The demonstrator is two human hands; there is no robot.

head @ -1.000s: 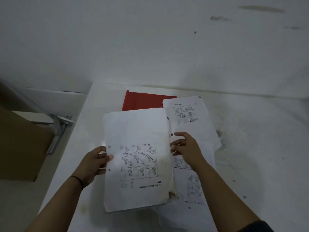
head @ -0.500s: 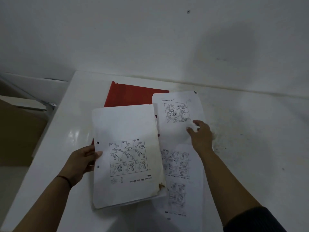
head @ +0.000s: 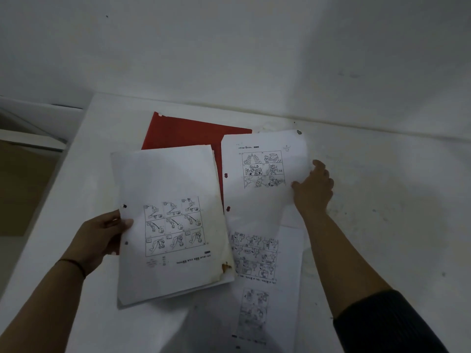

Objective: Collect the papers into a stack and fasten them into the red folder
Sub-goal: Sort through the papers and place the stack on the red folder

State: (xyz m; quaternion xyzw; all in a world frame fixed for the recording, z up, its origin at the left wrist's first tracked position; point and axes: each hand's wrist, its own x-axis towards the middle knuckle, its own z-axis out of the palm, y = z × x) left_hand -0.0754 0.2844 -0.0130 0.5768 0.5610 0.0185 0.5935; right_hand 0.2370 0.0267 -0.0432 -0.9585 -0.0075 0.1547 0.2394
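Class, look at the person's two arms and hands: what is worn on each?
The left hand is bare, with a thin dark band around the wrist and no sleeve in view. The right hand is bare too, its forearm uncovered up to a dark ribbed sleeve near the elbow. No rings or watch show.

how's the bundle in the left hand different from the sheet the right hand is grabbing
The bundle is several sheets thick; the single sheet is one page. The bundle's lower right corner is stained brown, while the single sheet looks clean. The left hand holds the bundle by its left edge; the right hand grips the single sheet at its right edge. Both are white, hole-punched, printed with comic panels, and overlap the red folder.
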